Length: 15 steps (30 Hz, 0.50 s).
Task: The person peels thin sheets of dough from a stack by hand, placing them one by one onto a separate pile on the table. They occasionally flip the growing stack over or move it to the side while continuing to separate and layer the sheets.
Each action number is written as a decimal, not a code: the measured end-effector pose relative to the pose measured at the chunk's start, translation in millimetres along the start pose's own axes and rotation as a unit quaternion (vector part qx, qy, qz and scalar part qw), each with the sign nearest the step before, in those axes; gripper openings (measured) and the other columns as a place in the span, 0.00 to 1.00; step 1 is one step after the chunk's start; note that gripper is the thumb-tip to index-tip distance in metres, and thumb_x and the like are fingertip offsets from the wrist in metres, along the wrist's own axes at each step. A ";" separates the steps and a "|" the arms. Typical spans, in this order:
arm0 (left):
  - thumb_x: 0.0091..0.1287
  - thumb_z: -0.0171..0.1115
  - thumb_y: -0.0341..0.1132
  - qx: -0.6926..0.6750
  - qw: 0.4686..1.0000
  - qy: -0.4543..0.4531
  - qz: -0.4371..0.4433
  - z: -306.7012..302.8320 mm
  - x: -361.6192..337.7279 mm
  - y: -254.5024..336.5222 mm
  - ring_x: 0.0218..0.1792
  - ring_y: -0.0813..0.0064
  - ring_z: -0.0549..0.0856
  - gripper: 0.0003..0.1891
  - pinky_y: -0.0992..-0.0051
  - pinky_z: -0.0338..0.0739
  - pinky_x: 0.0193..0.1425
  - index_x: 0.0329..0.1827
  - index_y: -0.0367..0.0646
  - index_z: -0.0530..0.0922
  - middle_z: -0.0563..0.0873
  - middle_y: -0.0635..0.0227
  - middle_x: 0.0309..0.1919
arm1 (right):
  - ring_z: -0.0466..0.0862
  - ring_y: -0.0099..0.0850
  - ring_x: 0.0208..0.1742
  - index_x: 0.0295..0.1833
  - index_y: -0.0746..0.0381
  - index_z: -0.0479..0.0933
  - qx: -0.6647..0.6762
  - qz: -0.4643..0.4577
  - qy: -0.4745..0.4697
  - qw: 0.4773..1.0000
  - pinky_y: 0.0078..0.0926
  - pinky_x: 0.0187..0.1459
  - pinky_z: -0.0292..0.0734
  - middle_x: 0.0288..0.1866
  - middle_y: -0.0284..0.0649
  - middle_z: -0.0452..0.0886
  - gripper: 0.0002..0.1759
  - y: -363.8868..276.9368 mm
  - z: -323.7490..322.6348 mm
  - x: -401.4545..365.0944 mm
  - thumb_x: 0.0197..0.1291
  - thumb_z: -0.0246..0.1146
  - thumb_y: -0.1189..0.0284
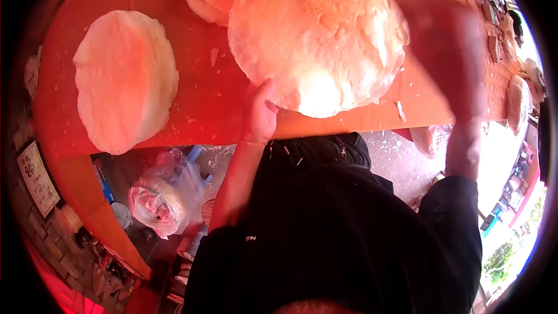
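Observation:
A large round, pale, soft-looking disc [314,40] with a wrinkled surface and ragged edge lies over the far side of the red-orange table. At its lower left edge is my left hand [260,113], thumb along the rim and the other fingers partly hidden, closed on the edge. My right hand [427,29] is by the disc's right edge, smeared by motion, so its fingers do not show clearly. Behind the disc, more pale discs [203,0] are partly covered by it. Further left lies a separate thick pale disc or stack [125,81].
The red-orange table [197,99] has small pale scraps on it. Below its near edge, a clear plastic bag [168,192] with pale rolled material stands on the floor. Wrapped bundles [517,104] and clutter line the right side. A framed certificate [38,177] is at left.

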<state>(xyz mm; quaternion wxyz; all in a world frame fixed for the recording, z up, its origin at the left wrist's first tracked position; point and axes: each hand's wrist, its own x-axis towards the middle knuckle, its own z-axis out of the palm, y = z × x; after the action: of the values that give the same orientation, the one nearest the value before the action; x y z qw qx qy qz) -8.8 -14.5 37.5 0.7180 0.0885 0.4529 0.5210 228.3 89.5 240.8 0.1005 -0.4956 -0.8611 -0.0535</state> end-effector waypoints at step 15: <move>0.75 0.55 0.43 -0.015 0.998 -0.059 -0.002 -22.2 -8.6 5.4 0.55 0.72 0.82 0.20 0.69 0.78 0.57 0.63 0.41 0.71 0.81 0.66 0.55 | 0.83 0.49 0.30 0.33 0.61 0.81 0.312 0.031 -0.122 0.942 0.44 0.32 0.77 0.25 0.49 0.81 0.08 -98.5 152.5 -64.6 0.59 0.62 0.68</move>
<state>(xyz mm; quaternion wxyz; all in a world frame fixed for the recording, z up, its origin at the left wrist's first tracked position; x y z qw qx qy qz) -29.3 -26.9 32.7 0.7457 0.1071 0.4020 0.5205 156.5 14.7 78.4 0.1459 -0.4687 -0.8243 0.2819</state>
